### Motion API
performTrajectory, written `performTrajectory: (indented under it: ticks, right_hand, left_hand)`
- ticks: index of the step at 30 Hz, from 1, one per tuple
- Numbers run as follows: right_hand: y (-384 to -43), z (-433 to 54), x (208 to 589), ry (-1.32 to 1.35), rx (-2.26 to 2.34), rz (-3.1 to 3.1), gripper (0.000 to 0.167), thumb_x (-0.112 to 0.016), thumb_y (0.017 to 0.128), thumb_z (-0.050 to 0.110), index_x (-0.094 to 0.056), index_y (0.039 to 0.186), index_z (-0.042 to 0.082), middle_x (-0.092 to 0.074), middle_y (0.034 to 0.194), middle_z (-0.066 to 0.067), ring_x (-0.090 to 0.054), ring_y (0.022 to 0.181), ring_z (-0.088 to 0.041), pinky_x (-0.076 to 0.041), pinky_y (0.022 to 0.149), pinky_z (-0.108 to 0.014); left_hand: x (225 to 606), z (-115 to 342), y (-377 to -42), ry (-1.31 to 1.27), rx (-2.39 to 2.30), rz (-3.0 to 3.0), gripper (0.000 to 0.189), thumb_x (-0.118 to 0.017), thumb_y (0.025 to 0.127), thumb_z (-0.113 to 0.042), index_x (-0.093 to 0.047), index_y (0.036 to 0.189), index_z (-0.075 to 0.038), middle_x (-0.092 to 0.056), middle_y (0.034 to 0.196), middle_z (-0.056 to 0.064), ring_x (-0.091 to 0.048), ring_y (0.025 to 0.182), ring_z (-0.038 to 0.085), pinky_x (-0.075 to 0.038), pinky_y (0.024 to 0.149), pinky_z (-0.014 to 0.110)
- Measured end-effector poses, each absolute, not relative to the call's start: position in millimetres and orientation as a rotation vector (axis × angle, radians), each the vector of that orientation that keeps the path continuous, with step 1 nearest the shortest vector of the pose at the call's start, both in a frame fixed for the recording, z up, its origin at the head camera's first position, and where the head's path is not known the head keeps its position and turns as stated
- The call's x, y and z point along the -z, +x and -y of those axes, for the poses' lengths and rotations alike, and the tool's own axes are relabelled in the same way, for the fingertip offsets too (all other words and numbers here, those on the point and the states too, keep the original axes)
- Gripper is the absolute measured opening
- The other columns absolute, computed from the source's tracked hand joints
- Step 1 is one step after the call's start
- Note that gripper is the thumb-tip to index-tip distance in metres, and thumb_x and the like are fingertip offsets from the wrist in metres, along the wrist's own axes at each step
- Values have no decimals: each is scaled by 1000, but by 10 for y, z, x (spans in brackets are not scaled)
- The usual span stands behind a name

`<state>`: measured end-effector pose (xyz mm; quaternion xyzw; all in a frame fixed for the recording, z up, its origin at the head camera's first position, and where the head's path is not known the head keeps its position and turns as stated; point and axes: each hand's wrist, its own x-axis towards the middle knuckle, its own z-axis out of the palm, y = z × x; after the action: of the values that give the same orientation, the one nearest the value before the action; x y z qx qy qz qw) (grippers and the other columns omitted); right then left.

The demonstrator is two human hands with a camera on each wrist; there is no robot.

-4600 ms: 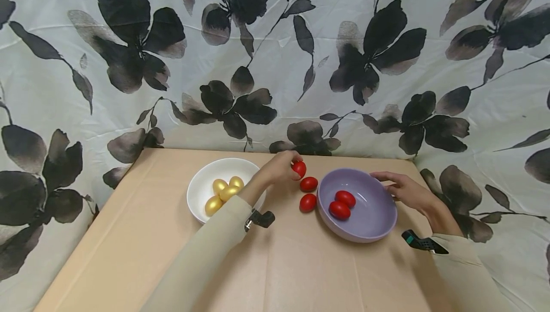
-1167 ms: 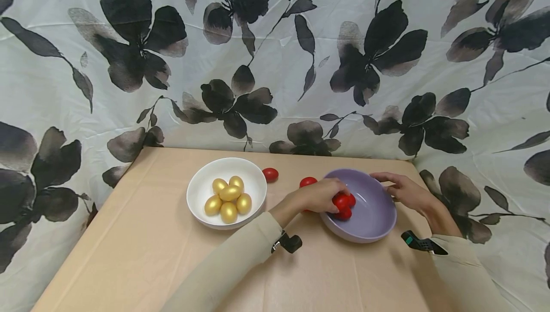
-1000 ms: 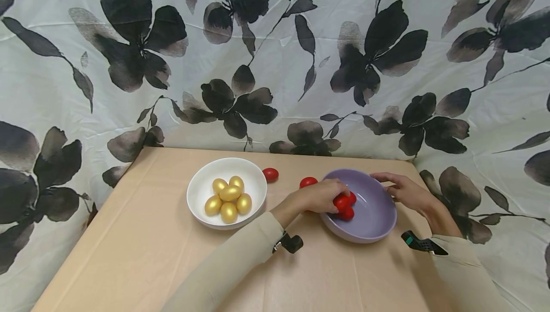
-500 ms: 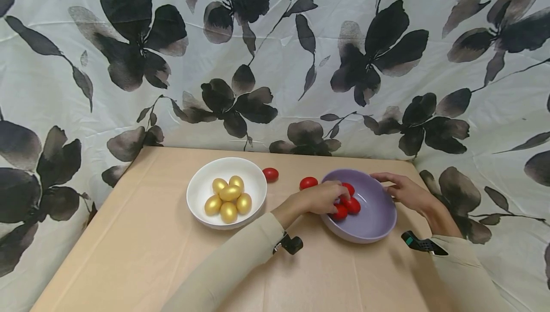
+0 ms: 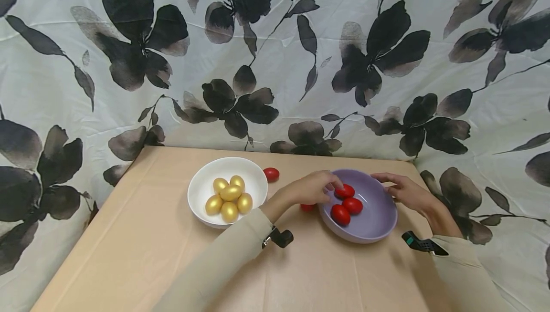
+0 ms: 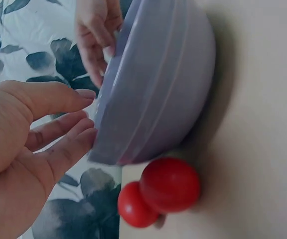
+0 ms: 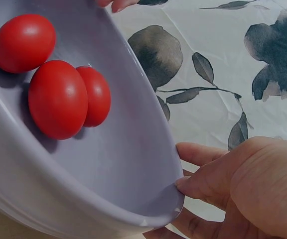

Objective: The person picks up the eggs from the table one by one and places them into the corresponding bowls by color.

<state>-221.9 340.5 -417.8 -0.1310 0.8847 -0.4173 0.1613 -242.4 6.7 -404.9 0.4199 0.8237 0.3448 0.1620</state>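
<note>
Three red eggs point(image 5: 341, 215) lie in the purple bowl point(image 5: 375, 216). My left hand point(image 5: 312, 187) hovers at the bowl's left rim with nothing in it; its fingers are loosely bent and its fingertips are right at the rim in the left wrist view. Beneath it a red egg point(image 5: 307, 207) on the table is partly hidden; the left wrist view shows two red eggs point(image 6: 170, 185) beside the bowl. At the right side, my right hand point(image 5: 410, 191) holds the purple bowl, thumb on the rim point(image 7: 179, 183) and fingers against the outer wall.
A white bowl point(image 5: 195, 202) with several gold eggs point(image 5: 229, 212) stands to the left. Another red egg point(image 5: 271, 174) lies by its right rim. The light brown table point(image 5: 301, 274) ends at a floral cloth point(image 5: 301, 111) behind.
My left hand has carried a red egg into the purple bowl, let it go and drawn back left to the rim. The bowl now has three instead of two. The right hand stays put.
</note>
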Motion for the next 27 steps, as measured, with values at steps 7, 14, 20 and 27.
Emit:
performTrajectory:
  ticks: [7, 14, 20, 27]
  right_hand:
    - [-2231, -3401, 4161, -369, 1197, -2527, 50, -42, 100, -6, -46, 150, 2, -45, 146, -33, -60, 118, -51, -56, 92, -54]
    - [-2258, -3402, 4162, -358, 1193, -2523, 51, -41, 100, -7, -45, 150, 3, -43, 148, -33, -59, 120, -52, -55, 94, -56]
    - [-2274, -3416, 4170, -355, 1198, -2518, 51, -41, 100, -7, -46, 151, 4, -43, 148, -33, -60, 120, -51, -55, 94, -56]
    - [-2285, -3422, 4168, -345, 1196, -2515, 52, -41, 100, -7, -46, 151, 5, -42, 149, -32, -59, 120, -51, -55, 94, -56]
  left_hand:
    - [3972, 142, -2554, 1127, -1045, -2422, 40, -72, 91, -3, -66, 130, -8, -63, 129, 10, -63, 117, 22, -54, 88, 18]
    - [3955, 321, -2697, 1046, -1032, -2505, 38, -70, 92, -4, -65, 130, -6, -66, 127, 6, -62, 119, 24, -54, 99, 32]
    - [4015, 464, -2835, 979, -975, -2597, 39, -70, 90, -5, -66, 129, -6, -66, 125, 7, -60, 118, 24, -51, 102, 34]
    - [4099, 572, -2981, 910, -907, -2640, 42, -72, 89, -3, -66, 130, -2, -66, 127, 12, -59, 122, 27, -48, 107, 38]
